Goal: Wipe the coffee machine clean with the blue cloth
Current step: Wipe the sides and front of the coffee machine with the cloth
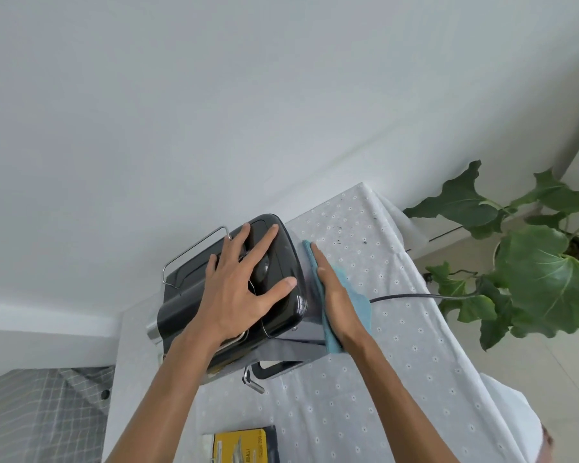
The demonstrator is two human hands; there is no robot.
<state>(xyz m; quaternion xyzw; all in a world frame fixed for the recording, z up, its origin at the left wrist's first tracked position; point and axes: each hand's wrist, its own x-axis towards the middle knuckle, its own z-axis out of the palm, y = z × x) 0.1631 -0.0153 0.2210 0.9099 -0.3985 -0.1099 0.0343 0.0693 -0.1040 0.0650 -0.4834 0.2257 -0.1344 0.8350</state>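
Left hand (239,289) is spread wide, fingers splayed flat on the glossy black top of the coffee machine (281,259), a boxy rounded unit with brushed-metal sides and a wire rail, its long axis running from near-left to far-right on the dotted white tablecloth (398,379). Right hand (336,295) lies flat, fingers straight together, pressing the soft blue cloth (361,305) against the machine's right side.
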